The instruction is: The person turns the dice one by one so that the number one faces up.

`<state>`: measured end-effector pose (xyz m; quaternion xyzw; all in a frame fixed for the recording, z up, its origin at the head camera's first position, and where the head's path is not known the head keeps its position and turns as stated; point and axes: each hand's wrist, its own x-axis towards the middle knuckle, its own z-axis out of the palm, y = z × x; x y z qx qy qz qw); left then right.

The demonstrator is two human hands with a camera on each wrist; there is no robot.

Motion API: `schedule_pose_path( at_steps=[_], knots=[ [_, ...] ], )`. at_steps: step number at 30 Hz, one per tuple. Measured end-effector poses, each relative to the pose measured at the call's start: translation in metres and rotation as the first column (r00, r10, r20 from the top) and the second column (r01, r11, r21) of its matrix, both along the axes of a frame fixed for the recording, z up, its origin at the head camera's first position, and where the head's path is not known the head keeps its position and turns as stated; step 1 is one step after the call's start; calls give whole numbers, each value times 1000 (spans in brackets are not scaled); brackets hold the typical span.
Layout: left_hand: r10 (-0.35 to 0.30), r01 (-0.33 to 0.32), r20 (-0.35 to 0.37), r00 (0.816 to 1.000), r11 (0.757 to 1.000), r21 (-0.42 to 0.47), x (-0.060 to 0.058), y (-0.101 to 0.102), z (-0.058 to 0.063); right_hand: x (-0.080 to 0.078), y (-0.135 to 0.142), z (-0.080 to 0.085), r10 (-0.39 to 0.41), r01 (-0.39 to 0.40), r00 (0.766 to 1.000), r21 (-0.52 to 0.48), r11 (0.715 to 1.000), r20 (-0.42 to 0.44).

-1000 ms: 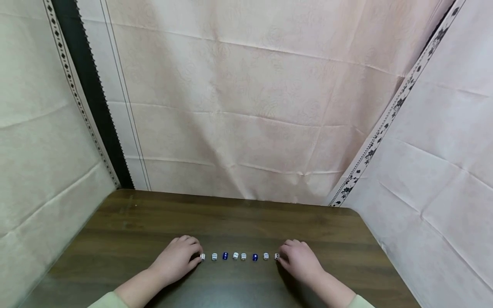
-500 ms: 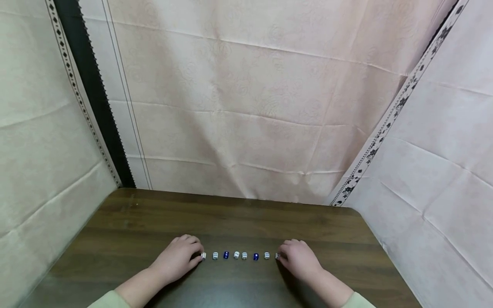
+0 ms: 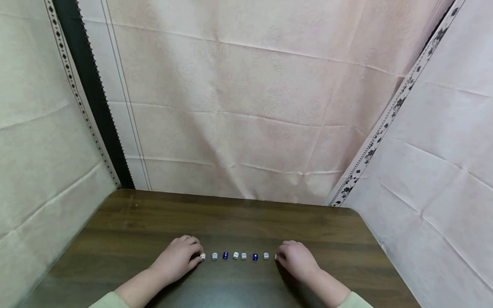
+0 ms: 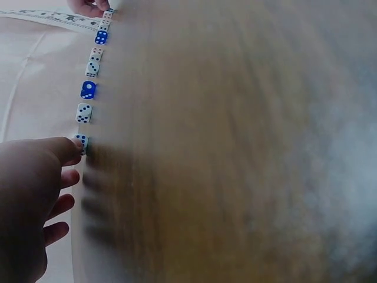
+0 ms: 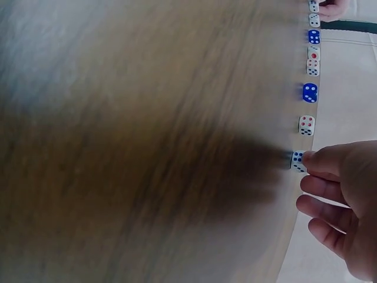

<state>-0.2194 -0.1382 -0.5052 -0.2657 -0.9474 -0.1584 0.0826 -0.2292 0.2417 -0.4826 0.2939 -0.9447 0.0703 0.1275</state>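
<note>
White dice point(image 5: 306, 125), blue- and red-dotted; blue dice point(image 5: 310, 93), white-dotted; brown, streaky wood-grain table point(image 3: 231, 222).

I see soft shadows low in the head view; my left wrist view blurs the tabletop point(image 4: 224, 130), glare at right.

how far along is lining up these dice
Looks done: four white dice and two blue dice sit untouched in a nearly straight row on the table. In hand: the left hand holds the left end die, the right hand the right end die. Probably left: releasing both end dice, perhaps evening the gaps, since the middle two white dice sit closest together.
</note>
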Motion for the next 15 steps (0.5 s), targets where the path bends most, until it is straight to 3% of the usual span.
schedule_pose_path(
  at_steps=[15],
  knots=[
    [-1,1,18,1000,1000,1,-2,-1,-2,-2,0,-2,11,-11,1000,-2,1000,-10]
  ],
)
